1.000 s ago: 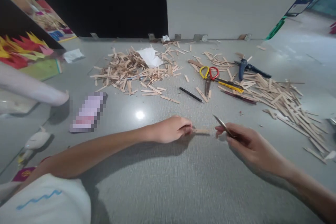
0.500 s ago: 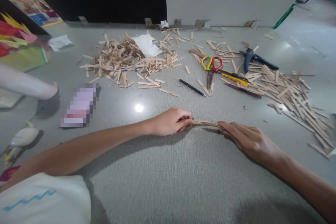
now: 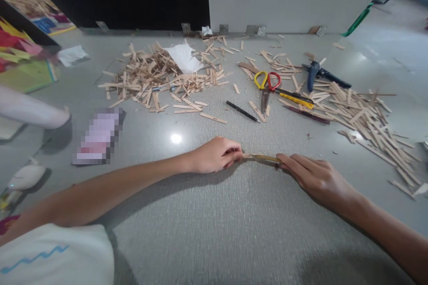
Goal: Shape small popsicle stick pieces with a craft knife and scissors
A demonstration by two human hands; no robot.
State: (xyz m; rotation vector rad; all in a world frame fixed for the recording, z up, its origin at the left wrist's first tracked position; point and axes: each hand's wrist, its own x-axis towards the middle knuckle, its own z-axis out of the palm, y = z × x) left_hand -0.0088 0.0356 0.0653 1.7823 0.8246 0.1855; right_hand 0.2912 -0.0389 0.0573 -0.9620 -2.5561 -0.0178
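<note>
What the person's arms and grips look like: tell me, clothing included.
Left arm and right arm are bare where visible. White clothing with a wavy blue line shows beside the left arm. Left grip and right grip are bare hands, no gloves or watches visible.

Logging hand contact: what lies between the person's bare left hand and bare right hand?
The head view shows a flat pale wooden stick in the left hand, then a slim yellowish tool in the right hand.

The metal tool (image 3: 266,158) has reached the stick (image 3: 247,156).
</note>
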